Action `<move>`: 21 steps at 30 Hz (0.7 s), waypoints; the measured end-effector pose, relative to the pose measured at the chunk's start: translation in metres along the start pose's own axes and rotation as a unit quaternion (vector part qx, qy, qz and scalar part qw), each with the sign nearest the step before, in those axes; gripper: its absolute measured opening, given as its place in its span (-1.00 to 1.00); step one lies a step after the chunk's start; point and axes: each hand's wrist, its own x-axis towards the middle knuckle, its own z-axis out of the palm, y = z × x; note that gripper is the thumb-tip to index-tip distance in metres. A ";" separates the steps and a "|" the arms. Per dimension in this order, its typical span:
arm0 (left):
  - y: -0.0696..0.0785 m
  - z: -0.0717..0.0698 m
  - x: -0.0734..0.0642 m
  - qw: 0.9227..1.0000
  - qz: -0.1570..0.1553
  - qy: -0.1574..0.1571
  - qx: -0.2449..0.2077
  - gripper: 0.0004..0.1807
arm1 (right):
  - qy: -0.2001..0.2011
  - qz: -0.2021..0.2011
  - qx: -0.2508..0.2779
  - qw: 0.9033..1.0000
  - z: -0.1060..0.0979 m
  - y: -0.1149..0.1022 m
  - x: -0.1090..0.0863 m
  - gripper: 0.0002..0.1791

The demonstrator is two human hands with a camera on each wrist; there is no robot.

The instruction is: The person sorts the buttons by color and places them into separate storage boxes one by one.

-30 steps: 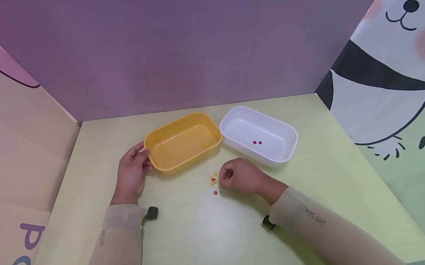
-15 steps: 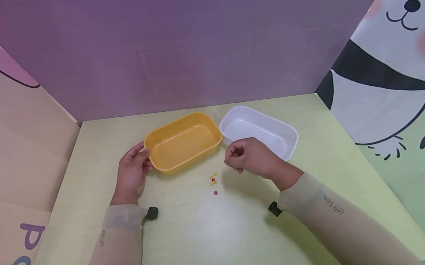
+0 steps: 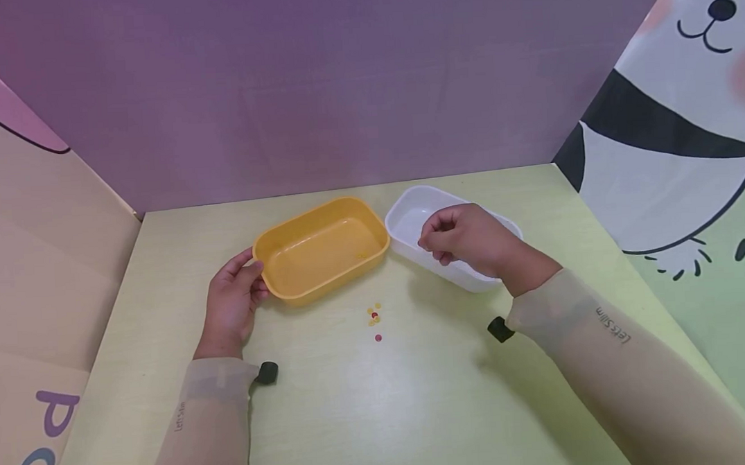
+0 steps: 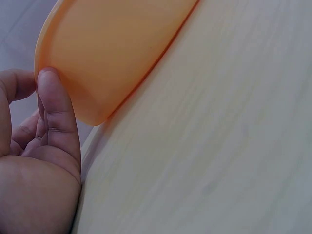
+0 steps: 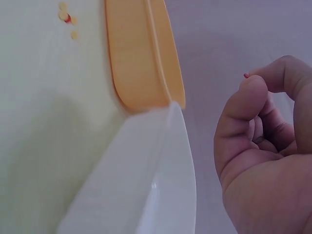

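Nearest on the pale table (image 3: 355,413), small yellow and red discs (image 3: 376,320) lie loosely together, a lone red disc (image 3: 378,338) just apart, and beyond them the left hand (image 3: 230,304) holds the end of the yellow tray (image 3: 314,252) between thumb and fingers. Farther on, the right hand (image 3: 473,240) hovers above the white tray (image 3: 412,215), finger and thumb closed; only the right wrist view clearly shows the tiny red piece (image 5: 246,75) pinched at their tips.
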 end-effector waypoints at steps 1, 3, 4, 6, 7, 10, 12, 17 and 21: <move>0.000 0.000 0.000 1.000 0.000 0.000 0.001 -0.55 | 0.001 0.004 0.006 1.000 -0.004 0.000 0.001 -0.87; 0.000 0.000 -0.001 1.000 0.000 0.000 0.001 -0.54 | 0.004 0.012 0.013 1.000 -0.011 -0.001 0.003 -0.87; 0.000 0.000 -0.001 1.000 0.001 0.000 0.001 -0.54 | 0.006 0.015 0.014 1.000 -0.014 -0.001 0.005 -0.87; 0.001 0.001 -0.001 1.000 0.001 0.000 0.002 -0.54 | 0.011 0.023 0.015 1.000 -0.020 -0.001 0.007 -0.88; 0.001 0.001 -0.001 1.000 0.001 0.000 0.002 -0.54 | 0.011 0.026 0.013 1.000 -0.023 0.000 0.008 -0.88; 0.001 0.001 -0.002 1.000 0.002 0.000 0.002 -0.54 | 0.016 0.036 0.013 0.999 -0.031 0.001 0.011 -0.89; 0.002 0.001 -0.002 1.000 0.002 0.000 0.001 -0.54 | 0.015 0.042 0.011 0.999 -0.036 0.002 0.013 -0.88; 0.002 0.001 -0.002 1.000 0.000 -0.001 0.001 -0.55 | 0.019 0.051 0.012 0.998 -0.047 0.006 0.019 -0.85; 0.002 0.000 -0.002 1.000 -0.001 0.001 0.001 -0.55 | 0.025 0.060 0.011 0.998 -0.055 0.012 0.024 -0.84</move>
